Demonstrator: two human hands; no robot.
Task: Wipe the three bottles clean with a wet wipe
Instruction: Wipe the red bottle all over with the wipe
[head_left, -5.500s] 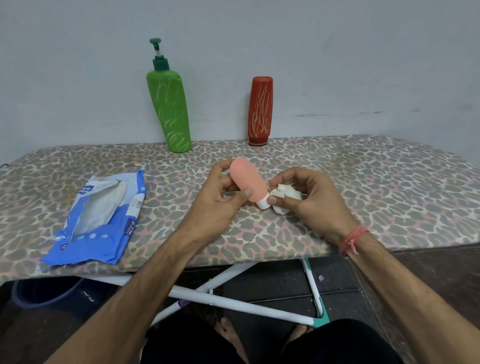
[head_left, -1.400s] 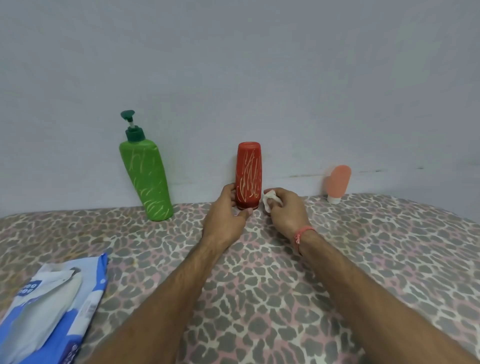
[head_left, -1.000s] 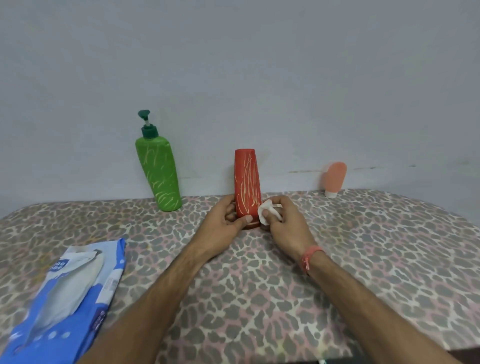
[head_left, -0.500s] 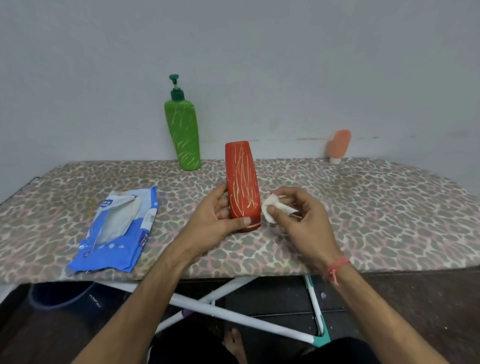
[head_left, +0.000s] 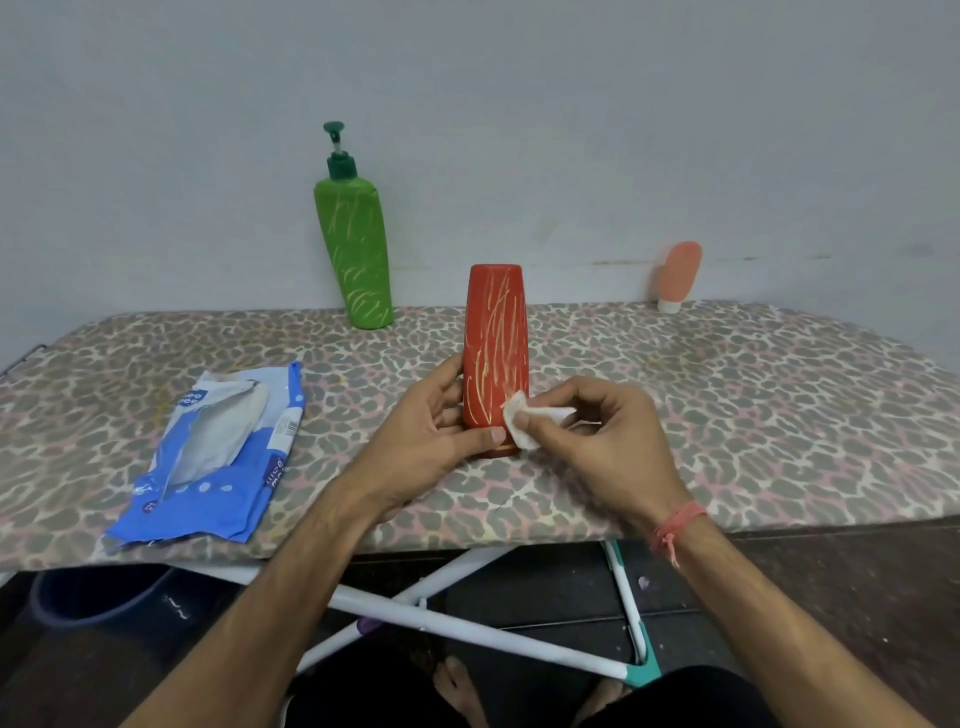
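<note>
The left hand (head_left: 421, 436) grips the red bottle (head_left: 496, 358) upright near the front edge of the leopard-print table (head_left: 753, 415), fingers curled round its lower body. The right hand (head_left: 602, 441) pinches a folded wet wipe (head_left: 522, 423) against the bottle's lower right side. The green pump bottle (head_left: 356, 254) and the small pink bottle (head_left: 678, 273) stand at the wall; the blue wipe packet (head_left: 213, 457) lies to the left.

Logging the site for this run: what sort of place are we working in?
Probably a room in a home, not a workshop. The work surface is an ironing board with a leopard-print cover on white folding legs, pushed against a plain painted wall. Bare feet rest on the dark floor below.
</note>
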